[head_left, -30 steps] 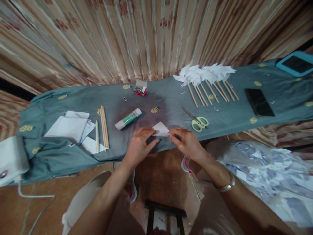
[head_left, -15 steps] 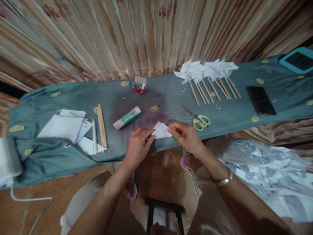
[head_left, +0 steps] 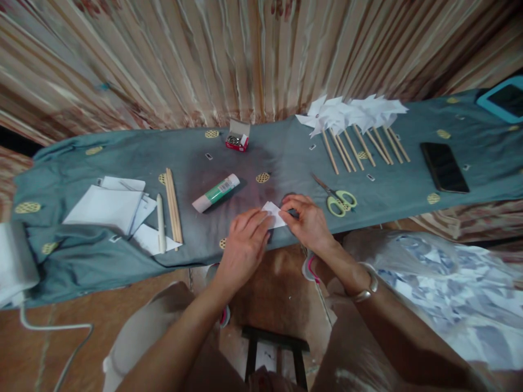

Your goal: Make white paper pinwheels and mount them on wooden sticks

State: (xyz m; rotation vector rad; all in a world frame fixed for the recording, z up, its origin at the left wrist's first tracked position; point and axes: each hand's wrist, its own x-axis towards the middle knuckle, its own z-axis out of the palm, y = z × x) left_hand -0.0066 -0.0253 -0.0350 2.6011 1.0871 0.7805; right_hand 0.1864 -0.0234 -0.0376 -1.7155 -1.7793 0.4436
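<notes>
A small folded piece of white paper (head_left: 276,214) lies at the table's front edge between my hands. My left hand (head_left: 248,239) presses on its left part, fingers together and covering that side. From the right, my right hand (head_left: 305,220) pinches the paper's edge between thumb and fingers. Just beyond my left hand lies a green and white glue stick (head_left: 216,193). Scissors with light green handles (head_left: 340,201) rest to the right of my right hand, blades pointing away and left.
Paper pinwheels on sticks (head_left: 355,117) lie in a row at the back right, near a dark phone (head_left: 444,167). An opened red box of pins (head_left: 237,139) sits at the back. On the left are wooden sticks (head_left: 174,209), a white pen (head_left: 160,223) and stacked paper (head_left: 106,207).
My left hand has shifted right and over the paper, from pinching its left corner to pressing on it. My right hand keeps its pinch. The view has turned slightly.
</notes>
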